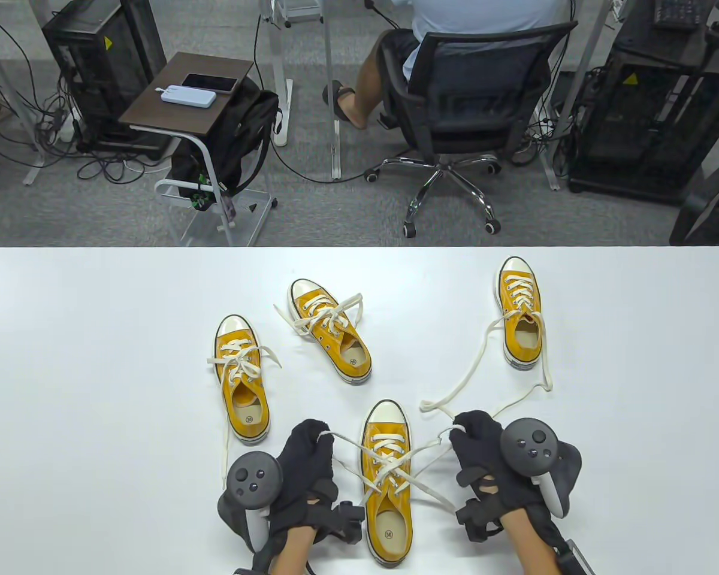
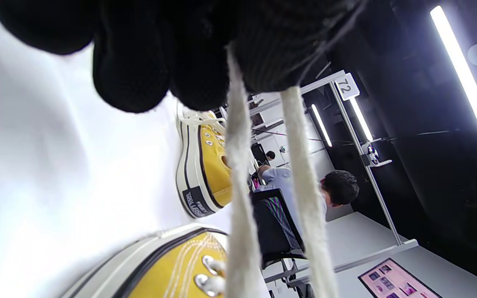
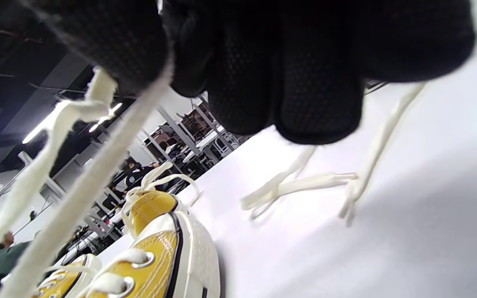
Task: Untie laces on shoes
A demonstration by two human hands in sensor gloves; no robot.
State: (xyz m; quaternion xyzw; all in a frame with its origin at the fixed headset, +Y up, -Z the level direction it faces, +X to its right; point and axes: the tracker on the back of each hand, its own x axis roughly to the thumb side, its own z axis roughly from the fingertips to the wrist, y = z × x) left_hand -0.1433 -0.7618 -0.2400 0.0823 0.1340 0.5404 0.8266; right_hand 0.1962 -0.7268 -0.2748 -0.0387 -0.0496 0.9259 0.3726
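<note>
Lying toe-away near the table's left-centre, a yellow shoe has its lace loosened and trailing toward the near edge. The left hand, fingers curled, pinches one end of the near shoe's lace. Farther back sits a tilted shoe with its bow slack. The near shoe rests at the front edge between both hands, its lace drawn out sideways and crossed over the tongue. The right hand pinches the other end. Toward the far right corner stands a fourth shoe, its lace undone and sprawled across the table.
</note>
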